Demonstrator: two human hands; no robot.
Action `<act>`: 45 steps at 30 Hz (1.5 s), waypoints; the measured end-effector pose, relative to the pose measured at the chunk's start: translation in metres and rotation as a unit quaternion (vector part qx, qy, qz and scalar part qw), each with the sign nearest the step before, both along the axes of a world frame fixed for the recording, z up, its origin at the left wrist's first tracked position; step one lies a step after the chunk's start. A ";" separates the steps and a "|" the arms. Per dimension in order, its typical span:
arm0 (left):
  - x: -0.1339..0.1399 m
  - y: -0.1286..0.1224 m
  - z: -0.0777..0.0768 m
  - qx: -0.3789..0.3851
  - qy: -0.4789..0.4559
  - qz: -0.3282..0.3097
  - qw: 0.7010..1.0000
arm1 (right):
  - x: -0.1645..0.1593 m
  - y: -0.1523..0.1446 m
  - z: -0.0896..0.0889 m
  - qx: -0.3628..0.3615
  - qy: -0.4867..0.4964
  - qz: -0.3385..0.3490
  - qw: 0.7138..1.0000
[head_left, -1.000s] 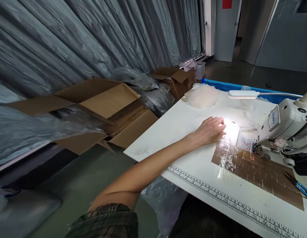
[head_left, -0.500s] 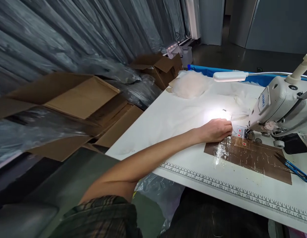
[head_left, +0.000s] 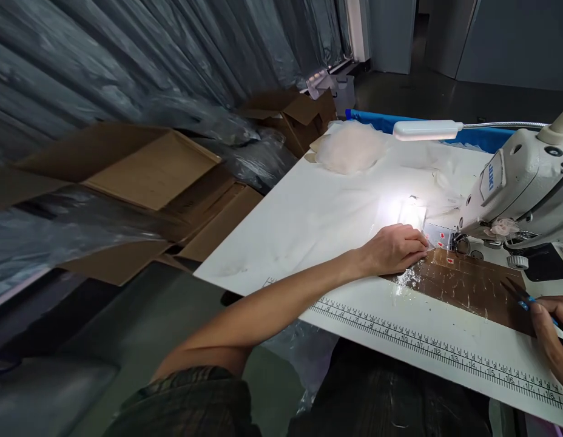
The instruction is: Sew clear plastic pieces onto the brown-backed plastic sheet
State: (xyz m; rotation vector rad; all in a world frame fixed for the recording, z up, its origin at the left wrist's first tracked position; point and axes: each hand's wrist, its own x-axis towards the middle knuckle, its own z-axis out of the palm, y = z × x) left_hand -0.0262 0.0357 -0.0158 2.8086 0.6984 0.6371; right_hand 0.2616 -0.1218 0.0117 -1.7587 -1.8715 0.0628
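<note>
My left hand rests on the white sewing table just left of the needle area, its fingers closed; whatever they hold is hidden. At the right edge, my right hand grips blue-handled thread snips, whose dark blades point left over a brown, tape-covered sheet. The white sewing machine stands beyond both hands, its presser foot close to my left fingertips. Sheer whitish fabric lies behind my left hand, under the lamp's glare.
A pile of pale sheer pieces sits at the table's far left corner. A lamp hangs over the table. A printed ruler runs along the front edge. Open cardboard boxes with plastic stand on the left.
My right hand has come into view from the right and taken hold of the thread snips. My left hand stays beside the needle area. The view has shifted slightly.
</note>
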 end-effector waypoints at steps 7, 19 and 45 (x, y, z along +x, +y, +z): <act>0.001 -0.004 -0.004 0.034 -0.047 0.005 0.998 | -0.056 0.032 -0.006 -0.014 -0.046 0.015 0.999; -0.003 -0.003 -0.006 0.025 -0.047 0.013 0.998 | -0.082 0.068 -0.012 0.085 -0.350 0.040 0.932; -0.019 0.003 0.052 -0.215 -0.004 0.116 0.970 | -0.104 0.024 0.000 0.048 0.042 0.159 0.985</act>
